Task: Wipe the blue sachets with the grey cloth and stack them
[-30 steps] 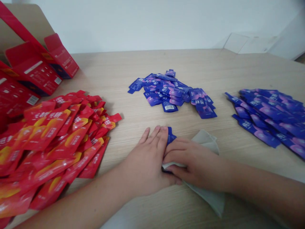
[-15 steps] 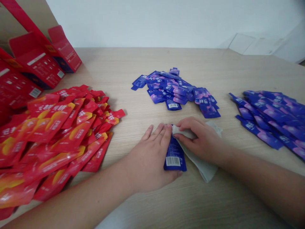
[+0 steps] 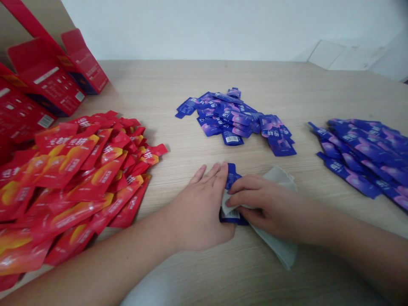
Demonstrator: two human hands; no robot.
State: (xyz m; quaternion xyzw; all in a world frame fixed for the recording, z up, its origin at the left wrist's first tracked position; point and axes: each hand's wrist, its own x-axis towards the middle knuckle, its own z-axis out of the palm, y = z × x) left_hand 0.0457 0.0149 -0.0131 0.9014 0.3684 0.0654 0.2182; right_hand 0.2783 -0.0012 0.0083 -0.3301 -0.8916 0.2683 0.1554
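Observation:
My left hand (image 3: 199, 206) lies flat on the wooden table (image 3: 191, 85), fingers stretched out, pressing down the left edge of a blue sachet (image 3: 232, 175). My right hand (image 3: 259, 204) is closed on a pale grey cloth (image 3: 280, 250) and presses it onto the same sachet, covering most of it. Only the sachet's top tab and a strip of its barcode end show between the hands.
A big heap of red sachets (image 3: 73, 182) fills the left side, with open red cartons (image 3: 47, 85) behind it. A small pile of blue sachets (image 3: 236, 119) lies in the middle, and a spread row of blue sachets (image 3: 363, 153) lies at the right.
My right hand with the cloth slid up to the sachet's top end half a second ago, baring the barcode, and has now come back down over the sachet. My left hand stayed put.

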